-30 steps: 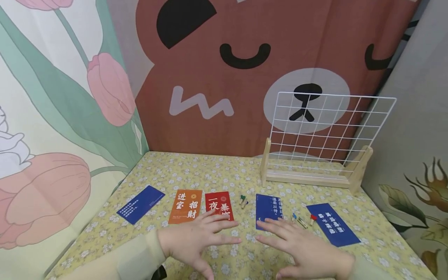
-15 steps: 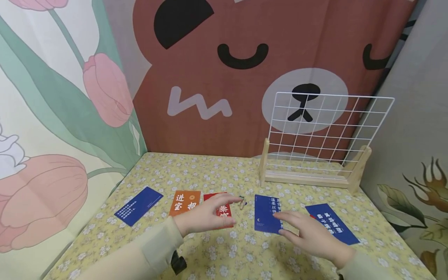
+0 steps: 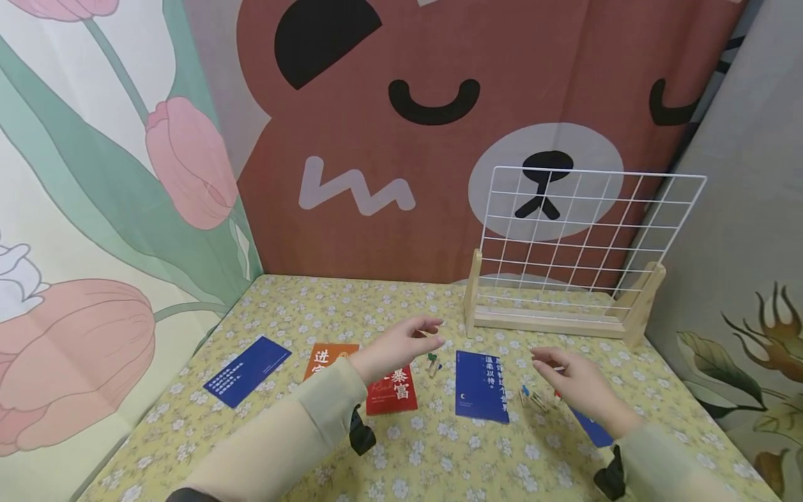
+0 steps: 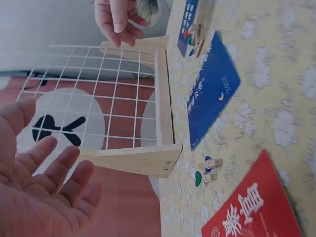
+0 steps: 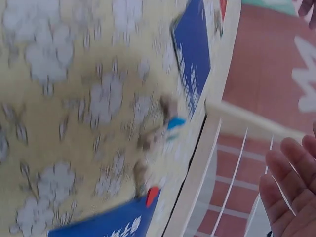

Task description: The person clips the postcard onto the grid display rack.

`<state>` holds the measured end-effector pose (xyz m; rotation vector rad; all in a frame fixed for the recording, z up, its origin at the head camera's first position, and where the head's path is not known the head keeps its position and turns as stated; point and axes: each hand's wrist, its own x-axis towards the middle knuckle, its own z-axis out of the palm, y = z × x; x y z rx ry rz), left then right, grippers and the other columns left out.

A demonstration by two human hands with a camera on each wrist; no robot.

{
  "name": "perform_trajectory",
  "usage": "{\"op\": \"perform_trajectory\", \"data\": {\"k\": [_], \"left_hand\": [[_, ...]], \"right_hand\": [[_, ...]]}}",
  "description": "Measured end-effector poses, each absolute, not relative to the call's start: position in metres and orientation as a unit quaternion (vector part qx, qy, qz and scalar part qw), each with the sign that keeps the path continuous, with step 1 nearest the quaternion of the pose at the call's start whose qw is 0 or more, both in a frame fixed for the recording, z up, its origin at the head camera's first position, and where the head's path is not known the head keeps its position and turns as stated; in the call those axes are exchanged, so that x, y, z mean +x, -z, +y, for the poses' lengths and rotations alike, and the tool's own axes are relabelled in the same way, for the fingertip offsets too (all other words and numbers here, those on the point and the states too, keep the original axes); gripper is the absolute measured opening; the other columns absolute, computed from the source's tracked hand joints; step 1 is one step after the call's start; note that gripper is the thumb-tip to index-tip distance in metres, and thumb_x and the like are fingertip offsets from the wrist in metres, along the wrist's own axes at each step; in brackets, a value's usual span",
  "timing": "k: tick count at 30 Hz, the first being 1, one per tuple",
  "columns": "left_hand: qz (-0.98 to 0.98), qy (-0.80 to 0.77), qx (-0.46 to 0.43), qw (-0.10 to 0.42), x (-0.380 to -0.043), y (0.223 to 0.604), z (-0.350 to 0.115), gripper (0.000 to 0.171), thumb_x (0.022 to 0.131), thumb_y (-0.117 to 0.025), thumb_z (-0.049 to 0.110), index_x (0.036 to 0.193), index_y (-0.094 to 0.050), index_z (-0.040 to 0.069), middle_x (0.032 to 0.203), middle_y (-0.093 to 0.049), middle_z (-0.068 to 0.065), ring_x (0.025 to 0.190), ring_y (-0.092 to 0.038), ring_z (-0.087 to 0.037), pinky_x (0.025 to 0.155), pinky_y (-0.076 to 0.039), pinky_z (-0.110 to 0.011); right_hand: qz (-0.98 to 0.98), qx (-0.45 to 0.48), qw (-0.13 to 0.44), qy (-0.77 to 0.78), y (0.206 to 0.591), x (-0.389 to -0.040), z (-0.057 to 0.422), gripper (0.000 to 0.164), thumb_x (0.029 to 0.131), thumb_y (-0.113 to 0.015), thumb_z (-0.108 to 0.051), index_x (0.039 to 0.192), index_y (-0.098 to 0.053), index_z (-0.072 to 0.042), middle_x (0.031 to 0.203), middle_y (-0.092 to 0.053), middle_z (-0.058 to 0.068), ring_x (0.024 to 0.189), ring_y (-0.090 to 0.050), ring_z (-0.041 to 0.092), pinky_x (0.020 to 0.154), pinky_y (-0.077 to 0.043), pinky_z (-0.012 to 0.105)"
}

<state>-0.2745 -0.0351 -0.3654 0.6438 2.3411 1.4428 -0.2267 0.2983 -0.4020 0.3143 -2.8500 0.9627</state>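
My left hand (image 3: 398,345) hovers over the red card (image 3: 398,399) with loosely bent fingers and holds nothing. Its forearm covers part of that card and of the orange card (image 3: 329,352). Also holding nothing, my right hand (image 3: 580,380) hangs above a blue card (image 3: 591,427) that it mostly hides. Small wooden clips (image 3: 533,399) with coloured hearts lie just left of the right hand. Another pair of clips (image 4: 210,170), green and blue, lies by the red card in the left wrist view. Between the hands is a blue card (image 3: 477,390) with white writing.
A white wire grid (image 3: 583,230) stands upright in a wooden base (image 3: 546,319) at the back right. One more blue card (image 3: 247,373) lies at the left. Flowered cloth (image 3: 351,307) covers the table, and printed curtains (image 3: 351,139) enclose it.
Both hands, earlier spread low over the cards, have risen and their fingers have drawn in. My left hand has moved forward and right; my right hand has shifted right, uncovering the middle blue card.
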Motion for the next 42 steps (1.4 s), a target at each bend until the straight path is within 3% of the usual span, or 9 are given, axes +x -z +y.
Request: {"op": "perform_trajectory", "data": {"k": [8, 18, 27, 29, 32, 36, 42], "left_hand": [[0.812, -0.531, 0.193, 0.15, -0.301, 0.365, -0.009, 0.053, 0.094, -0.059, 0.044, 0.142, -0.046, 0.025, 0.13, -0.053, 0.002, 0.12, -0.051, -0.021, 0.097, -0.043, -0.047], [0.813, -0.542, 0.155, 0.142, -0.326, 0.363, 0.029, 0.054, 0.094, -0.06, 0.042, 0.143, -0.045, 0.023, 0.136, -0.05, -0.001, 0.126, -0.048, -0.025, 0.099, -0.041, -0.047], [0.801, -0.565, 0.16, 0.122, -0.345, 0.368, 0.057, 0.056, 0.096, -0.06, 0.032, 0.144, -0.043, 0.011, 0.137, -0.05, -0.01, 0.124, -0.049, -0.026, 0.098, -0.043, -0.044], [0.798, -0.57, 0.158, 0.118, -0.349, 0.368, 0.062, 0.056, 0.097, -0.06, 0.03, 0.145, -0.042, 0.009, 0.135, -0.051, -0.01, 0.123, -0.05, -0.027, 0.098, -0.044, -0.045], [0.794, -0.58, 0.145, 0.108, -0.353, 0.369, 0.069, 0.054, 0.096, -0.06, 0.028, 0.144, -0.043, 0.008, 0.13, -0.055, -0.009, 0.12, -0.053, -0.027, 0.097, -0.045, -0.044], [0.792, -0.592, 0.122, 0.087, -0.36, 0.372, 0.076, 0.052, 0.096, -0.061, 0.027, 0.142, -0.046, 0.008, 0.122, -0.057, -0.009, 0.113, -0.056, -0.026, 0.093, -0.047, -0.044], [0.78, -0.614, 0.097, 0.072, -0.368, 0.378, 0.084, 0.054, 0.096, -0.061, 0.024, 0.144, -0.043, 0.008, 0.121, -0.055, -0.01, 0.111, -0.056, -0.027, 0.092, -0.047, -0.043]], "right_hand": [[-0.947, 0.04, 0.086, -0.309, 0.409, -0.251, 0.337, 0.06, 0.101, -0.041, -0.049, 0.134, -0.052, 0.001, 0.122, -0.059, 0.024, 0.107, -0.058, 0.041, 0.081, -0.049, 0.053], [-0.927, 0.003, 0.108, -0.359, 0.401, -0.276, 0.371, 0.055, 0.104, -0.037, -0.036, 0.136, -0.046, 0.008, 0.124, -0.054, 0.032, 0.107, -0.057, 0.045, 0.083, -0.048, 0.056], [-0.903, -0.062, 0.142, -0.4, 0.396, -0.293, 0.388, 0.06, 0.102, -0.039, -0.04, 0.134, -0.046, 0.01, 0.124, -0.055, 0.032, 0.106, -0.058, 0.043, 0.081, -0.048, 0.051], [-0.899, -0.078, 0.151, -0.404, 0.394, -0.296, 0.392, 0.058, 0.102, -0.039, -0.038, 0.134, -0.046, 0.01, 0.124, -0.055, 0.031, 0.104, -0.06, 0.039, 0.081, -0.048, 0.048], [-0.891, -0.095, 0.159, -0.415, 0.391, -0.301, 0.397, 0.056, 0.103, -0.037, -0.034, 0.136, -0.044, 0.011, 0.126, -0.054, 0.031, 0.088, -0.063, 0.018, 0.08, -0.048, 0.043], [-0.882, -0.117, 0.163, -0.426, 0.387, -0.306, 0.406, 0.056, 0.103, -0.035, -0.033, 0.138, -0.042, 0.009, 0.128, -0.053, 0.029, 0.076, -0.049, -0.007, 0.075, -0.046, 0.033], [-0.855, -0.175, 0.167, -0.459, 0.385, -0.312, 0.423, 0.057, 0.101, -0.038, -0.037, 0.14, -0.042, 0.005, 0.126, -0.054, 0.024, 0.081, -0.051, 0.0, 0.071, -0.044, 0.027]]}}
